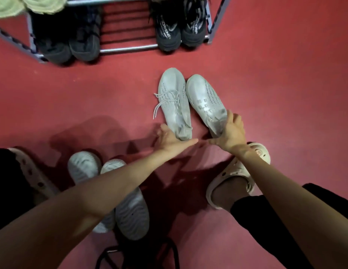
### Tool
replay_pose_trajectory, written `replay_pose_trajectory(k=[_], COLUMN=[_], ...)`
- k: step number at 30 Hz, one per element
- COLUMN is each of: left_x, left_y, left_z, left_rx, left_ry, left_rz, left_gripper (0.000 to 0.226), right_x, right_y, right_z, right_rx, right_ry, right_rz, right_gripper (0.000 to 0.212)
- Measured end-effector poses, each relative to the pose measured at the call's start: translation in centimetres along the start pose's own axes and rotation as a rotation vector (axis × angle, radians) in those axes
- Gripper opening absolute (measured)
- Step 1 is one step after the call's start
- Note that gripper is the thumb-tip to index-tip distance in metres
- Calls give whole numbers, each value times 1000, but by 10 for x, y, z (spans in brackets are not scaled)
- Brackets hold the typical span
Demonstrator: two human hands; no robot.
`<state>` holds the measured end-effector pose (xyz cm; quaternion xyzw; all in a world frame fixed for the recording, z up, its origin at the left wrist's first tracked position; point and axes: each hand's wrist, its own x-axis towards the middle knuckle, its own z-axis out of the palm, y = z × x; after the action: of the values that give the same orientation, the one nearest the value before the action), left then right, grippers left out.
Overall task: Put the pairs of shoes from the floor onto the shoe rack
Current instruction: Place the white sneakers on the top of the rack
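Forearms reach up mid-frame: left hand (170,139) grasps left sneaker (174,100)'s heel, right hand (232,133) grasps right sneaker (206,101).

Red floor (285,84) bears two white sneaker pairs (174,98) and shoe rack (128,48).
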<state>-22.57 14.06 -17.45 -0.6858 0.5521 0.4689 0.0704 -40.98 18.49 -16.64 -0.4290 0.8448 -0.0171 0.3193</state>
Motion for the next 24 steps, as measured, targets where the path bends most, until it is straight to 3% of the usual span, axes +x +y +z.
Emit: replay_pose_trajectory(k=[3, 6, 9, 14, 18, 22, 24], left_x=[9, 17, 22, 36, 34, 20, 9], left_y=[3, 0, -1, -3, 0, 10, 11], left_z=[9, 17, 21, 18, 8, -10, -25], left_rx=[-21, 6, -41, -220, -460, -763, -810], left_ry=[26, -9, 20, -2, -73, -195, -238], left_rz=[-121, -172, -206, -282, -269, -299, -286], left_gripper=[125, 132, 125, 100, 48, 32, 35], right_x=[3, 8, 13, 15, 8, -2, -4], right_y=[7, 15, 19, 20, 10, -12, -25], right_z=[5, 11, 15, 13, 9, 4, -1], right_rx=[-5, -27, -32, -11, -29, -18, 81], right_ry=[-1, 47, 50, 10, -21, -49, -99], right_rz=[36, 27, 58, 93, 119, 152, 217], right_gripper=[129, 107, 92, 84, 79, 63, 63])
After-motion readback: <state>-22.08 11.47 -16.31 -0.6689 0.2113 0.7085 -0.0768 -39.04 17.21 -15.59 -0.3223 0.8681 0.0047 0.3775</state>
